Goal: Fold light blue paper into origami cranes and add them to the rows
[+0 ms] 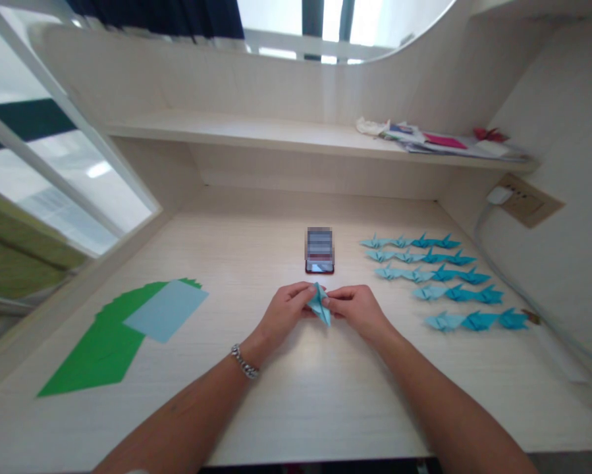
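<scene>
Between my two hands, just above the desk, is a piece of light blue folded paper [319, 305], narrow and pointed toward me. My left hand [288, 308] pinches its left side with thumb and fingers. My right hand [355, 308] grips its right side, the thumb pressed on the paper. A phone [320, 250] lies on the desk just beyond the hands. To the right, several rows of blue paper cranes [451, 276] stand, paler on the left and deeper blue on the right. Fingers hide parts of the folded paper.
At left, green paper sheets [93, 349] lie fanned out with a light blue sheet [170, 309] on top. A white cable [498, 263] runs from the wall socket [533, 201] along the right side. Papers [424, 139] lie on the shelf [276, 135] at the back.
</scene>
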Demonstrator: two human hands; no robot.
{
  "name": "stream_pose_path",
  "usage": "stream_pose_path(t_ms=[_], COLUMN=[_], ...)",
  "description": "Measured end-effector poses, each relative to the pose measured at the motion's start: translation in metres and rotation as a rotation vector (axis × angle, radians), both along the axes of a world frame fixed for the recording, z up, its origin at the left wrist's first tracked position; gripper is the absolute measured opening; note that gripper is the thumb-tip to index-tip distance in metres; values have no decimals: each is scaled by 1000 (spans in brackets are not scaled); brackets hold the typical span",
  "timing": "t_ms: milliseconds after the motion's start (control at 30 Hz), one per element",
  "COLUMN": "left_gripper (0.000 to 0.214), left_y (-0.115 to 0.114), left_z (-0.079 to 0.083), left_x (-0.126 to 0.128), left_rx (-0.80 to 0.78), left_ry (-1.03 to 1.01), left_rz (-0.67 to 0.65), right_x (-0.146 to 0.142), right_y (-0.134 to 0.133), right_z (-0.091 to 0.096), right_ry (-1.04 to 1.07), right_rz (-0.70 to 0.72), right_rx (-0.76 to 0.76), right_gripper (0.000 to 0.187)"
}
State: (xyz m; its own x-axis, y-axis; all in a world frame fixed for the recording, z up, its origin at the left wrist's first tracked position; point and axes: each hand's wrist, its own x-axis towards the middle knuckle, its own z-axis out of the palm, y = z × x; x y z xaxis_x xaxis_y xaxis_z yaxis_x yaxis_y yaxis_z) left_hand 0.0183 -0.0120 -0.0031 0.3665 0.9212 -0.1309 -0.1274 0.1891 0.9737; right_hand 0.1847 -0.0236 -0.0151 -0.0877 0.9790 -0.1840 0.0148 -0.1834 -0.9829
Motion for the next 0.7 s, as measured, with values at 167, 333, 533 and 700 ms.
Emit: stream_pose_path(t_ms=[167,333,533,700], left_gripper=[29,23,21,23], left_y=[-1,1,3,3], left_z=[1,-1,-1,2], left_x=[-2,-5,-6,-4], left_rx=[167,218,242,287], left_ry=[114,189,203,244], left_rz=[-30,3,36,61], right_x=[-2,-3,-3,-3], right_y=[-2,-3,-5,-6], right_z=[3,3,5,6], right_ry=[-24,-51,-29,-19], right_rz=[-20,20,50,68], right_rx=[-31,-35,-51,-50], right_gripper=[29,27,24,22])
